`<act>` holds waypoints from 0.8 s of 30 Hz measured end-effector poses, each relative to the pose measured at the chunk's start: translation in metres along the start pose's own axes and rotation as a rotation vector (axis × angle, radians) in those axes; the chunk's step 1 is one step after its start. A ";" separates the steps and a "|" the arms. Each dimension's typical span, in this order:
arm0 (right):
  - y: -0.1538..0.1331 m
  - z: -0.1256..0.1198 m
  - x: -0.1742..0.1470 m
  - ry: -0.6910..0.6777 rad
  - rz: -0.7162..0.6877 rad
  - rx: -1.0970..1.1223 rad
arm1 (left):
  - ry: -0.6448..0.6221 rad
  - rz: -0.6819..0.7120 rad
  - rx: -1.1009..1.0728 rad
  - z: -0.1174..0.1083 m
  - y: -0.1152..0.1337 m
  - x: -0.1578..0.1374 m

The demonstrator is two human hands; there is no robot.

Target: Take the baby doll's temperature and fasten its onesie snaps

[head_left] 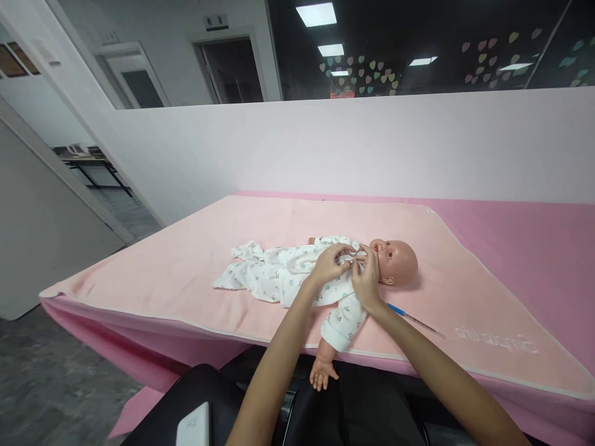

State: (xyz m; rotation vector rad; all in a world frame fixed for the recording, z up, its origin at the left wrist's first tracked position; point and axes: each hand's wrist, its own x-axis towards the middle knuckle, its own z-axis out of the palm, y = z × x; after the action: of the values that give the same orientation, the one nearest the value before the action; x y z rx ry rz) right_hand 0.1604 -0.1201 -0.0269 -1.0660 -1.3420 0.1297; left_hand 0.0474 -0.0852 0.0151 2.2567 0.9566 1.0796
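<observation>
A baby doll [403, 260] lies on its back with its head to the right, dressed in a white printed baby shirt [337, 291] and matching trousers [267, 272]. At the shirt's neckline my left hand [331, 263] pinches the cloth with thumb and fingers. Close beside it, just below the doll's chin, my right hand [366, 275] also grips the neckline. Both hands cover the exact spot of cloth between the fingertips. One doll arm [325, 359] hangs over the table's near edge, its sleeve reaching to the forearm.
Under the doll spreads a peach mat [176, 266] on a pink tablecloth [548, 260]. A blue-handled pen-like stick [409, 316] lies by my right forearm. A white box-shaped object [193, 426] rests near my lap. Behind the table stands a white wall [372, 148] with glass above.
</observation>
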 end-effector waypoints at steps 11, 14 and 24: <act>0.001 0.000 0.001 -0.016 -0.014 -0.003 | -0.043 -0.024 -0.104 -0.001 -0.002 0.000; 0.000 0.001 0.001 -0.020 -0.007 -0.019 | -0.042 -0.029 -0.144 -0.001 -0.002 0.000; -0.001 0.001 0.001 -0.065 -0.010 -0.100 | -0.004 -0.025 -0.225 0.001 -0.005 0.001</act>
State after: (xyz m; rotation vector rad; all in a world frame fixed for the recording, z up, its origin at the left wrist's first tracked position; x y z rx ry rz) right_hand 0.1591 -0.1196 -0.0254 -1.1474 -1.4242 0.0910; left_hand 0.0472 -0.0814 0.0117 2.0587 0.8149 1.1122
